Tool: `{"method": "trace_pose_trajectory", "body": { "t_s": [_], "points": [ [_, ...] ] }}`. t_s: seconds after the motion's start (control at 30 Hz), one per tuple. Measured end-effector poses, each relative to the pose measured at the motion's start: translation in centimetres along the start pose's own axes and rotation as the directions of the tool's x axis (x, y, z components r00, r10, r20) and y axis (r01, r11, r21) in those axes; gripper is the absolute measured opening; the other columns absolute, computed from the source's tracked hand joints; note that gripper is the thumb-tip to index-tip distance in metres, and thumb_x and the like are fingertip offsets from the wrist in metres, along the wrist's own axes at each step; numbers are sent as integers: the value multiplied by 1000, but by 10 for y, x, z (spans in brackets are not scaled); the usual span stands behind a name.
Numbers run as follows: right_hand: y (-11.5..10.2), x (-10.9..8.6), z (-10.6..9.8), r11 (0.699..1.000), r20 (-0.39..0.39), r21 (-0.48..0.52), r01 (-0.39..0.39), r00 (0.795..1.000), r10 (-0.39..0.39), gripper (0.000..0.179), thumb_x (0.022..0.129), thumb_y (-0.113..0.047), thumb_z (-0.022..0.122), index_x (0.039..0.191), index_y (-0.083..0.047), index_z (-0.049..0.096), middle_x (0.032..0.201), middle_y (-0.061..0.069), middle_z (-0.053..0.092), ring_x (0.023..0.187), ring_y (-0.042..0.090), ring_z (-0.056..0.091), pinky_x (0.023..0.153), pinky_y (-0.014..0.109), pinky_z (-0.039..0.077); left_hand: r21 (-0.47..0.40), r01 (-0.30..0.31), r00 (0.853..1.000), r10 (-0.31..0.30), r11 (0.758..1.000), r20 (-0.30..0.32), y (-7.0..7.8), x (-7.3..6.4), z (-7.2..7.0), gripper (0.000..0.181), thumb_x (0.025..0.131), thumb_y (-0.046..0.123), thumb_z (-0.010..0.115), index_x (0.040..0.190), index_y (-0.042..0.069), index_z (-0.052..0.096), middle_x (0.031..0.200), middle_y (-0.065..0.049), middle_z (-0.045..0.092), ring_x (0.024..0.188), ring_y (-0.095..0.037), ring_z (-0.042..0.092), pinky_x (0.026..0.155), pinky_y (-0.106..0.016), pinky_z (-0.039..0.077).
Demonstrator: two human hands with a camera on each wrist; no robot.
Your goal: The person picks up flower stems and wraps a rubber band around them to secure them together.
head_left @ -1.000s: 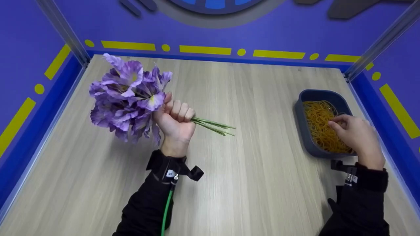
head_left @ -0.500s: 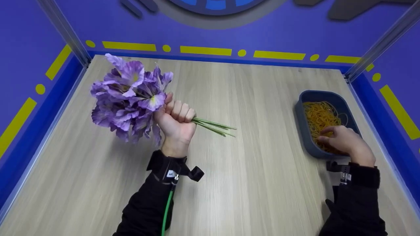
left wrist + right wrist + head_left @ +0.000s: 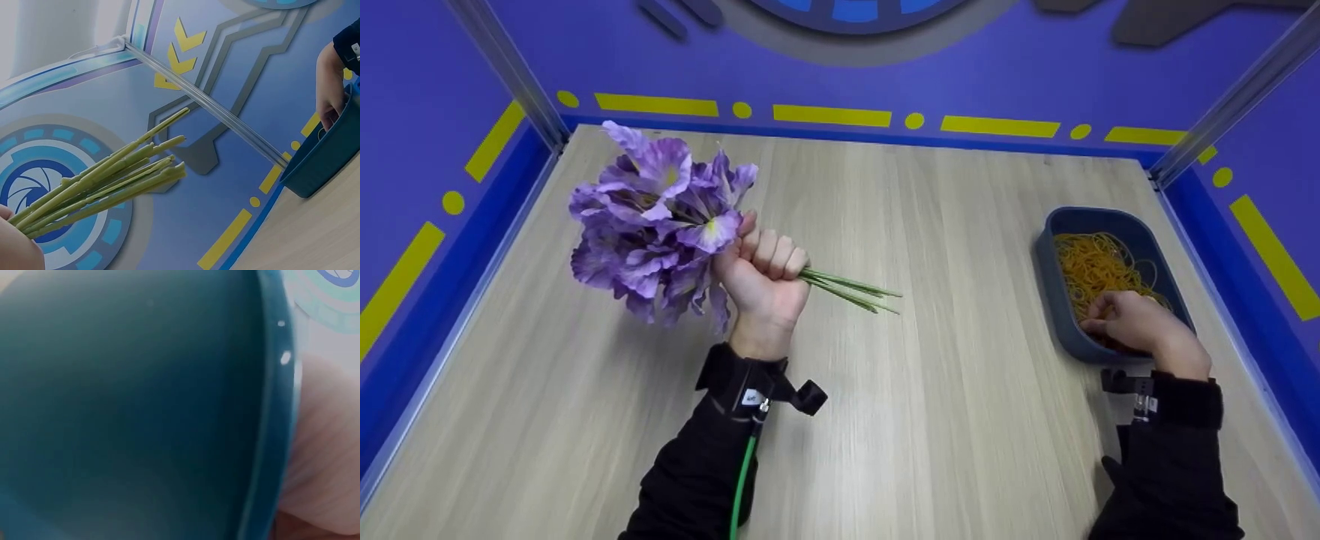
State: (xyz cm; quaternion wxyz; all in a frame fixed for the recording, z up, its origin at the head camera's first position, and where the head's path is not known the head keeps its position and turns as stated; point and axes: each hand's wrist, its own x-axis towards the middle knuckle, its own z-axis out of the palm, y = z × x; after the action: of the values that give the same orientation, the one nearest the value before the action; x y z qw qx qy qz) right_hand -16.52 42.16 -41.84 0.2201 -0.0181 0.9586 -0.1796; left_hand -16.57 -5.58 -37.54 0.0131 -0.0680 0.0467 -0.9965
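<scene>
My left hand (image 3: 763, 281) grips a bunch of purple artificial flowers (image 3: 660, 217) by the green stems (image 3: 847, 289). The blooms lean to the left, and the stem ends stick out to the right of the fist. In the left wrist view the cut stems (image 3: 107, 185) fan out from the hand. On the right, my right hand (image 3: 1144, 326) reaches into a dark blue-grey bin (image 3: 1054, 311) of yellow rubber bands (image 3: 1091, 262). Its thumb and fingers are bent down among the bands; the fingertips are partly hidden. The bin's wall (image 3: 140, 394) fills most of the right wrist view.
Both hands are over a light wood-grain table (image 3: 945, 420). Blue-purple panels (image 3: 840, 90) with yellow marks stand along its back and sides, joined by metal corner posts (image 3: 1222, 97). A green cable (image 3: 741, 480) runs along the left sleeve.
My right hand has moved toward the near part of the bin and lower into the rubber bands. The left hand and the flowers have stayed almost still.
</scene>
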Motion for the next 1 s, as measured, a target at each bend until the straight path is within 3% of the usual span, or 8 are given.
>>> {"method": "trace_pose_trajectory", "body": {
  "t_s": [0.17,0.3,0.47,0.53,0.63,0.73,0.9,1.0],
  "points": [
    [-3,-5,-4,1000,-45,3,7,999,-7,28,103,-31,60,107,-3,65,92,11,64,80,27,59,73,45,42,-8,6,1000,-6,1000,-4,0,-1,1,44,93,11,46,61,19,17,56,9,13,48,-4,9,47,-19,6],
    [-7,-10,-8,1000,-128,-3,6,992,-7,30,104,-30,59,112,-2,65,95,14,65,78,27,58,71,44,42,-13,6,1000,-6,1000,3,0,-1,1,44,92,10,46,61,19,17,56,9,13,48,-4,9,47,-19,6],
    [-12,-15,-12,1000,-295,-3,-11,955,10,35,106,-32,54,114,2,61,87,15,62,69,26,53,60,39,38,-12,4,1000,-3,1000,7,0,-1,1,44,92,10,47,62,19,17,56,9,13,48,-4,9,47,-19,6],
    [-16,-19,-13,1000,-387,-6,-3,922,1,37,106,-32,54,114,3,60,85,16,61,66,26,53,57,38,38,-12,4,1000,-4,1000,10,0,-1,0,44,92,10,48,62,19,17,56,9,13,48,-4,9,47,-19,6],
    [-22,-23,-14,1000,-516,-14,8,857,-14,35,106,-31,55,113,3,60,82,16,63,62,25,55,55,36,38,-11,5,1000,-5,1000,13,0,-1,0,44,92,10,47,62,20,17,56,9,13,48,-4,9,47,-19,6],
    [-28,-27,-15,1000,-634,-7,15,773,-16,33,105,-30,57,112,2,62,83,18,67,57,20,57,55,32,38,-11,3,1000,-3,1000,10,0,-1,0,44,92,10,47,62,20,17,55,9,13,48,-4,9,47,-19,6],
    [-37,-30,-17,999,-770,35,10,638,20,30,103,-30,59,113,-2,65,98,21,70,55,-1,45,62,33,35,-7,-1,1000,1,1000,4,0,-1,1,44,92,10,47,62,19,17,56,8,13,48,-5,9,47,-19,6],
    [-43,-32,-18,998,-819,61,35,574,30,29,102,-30,60,113,-3,67,101,19,71,56,-15,36,72,40,38,-5,1,1000,-1,1000,5,0,-1,1,44,92,10,47,62,19,17,56,8,13,48,-5,9,47,-20,7]
  ]
}}
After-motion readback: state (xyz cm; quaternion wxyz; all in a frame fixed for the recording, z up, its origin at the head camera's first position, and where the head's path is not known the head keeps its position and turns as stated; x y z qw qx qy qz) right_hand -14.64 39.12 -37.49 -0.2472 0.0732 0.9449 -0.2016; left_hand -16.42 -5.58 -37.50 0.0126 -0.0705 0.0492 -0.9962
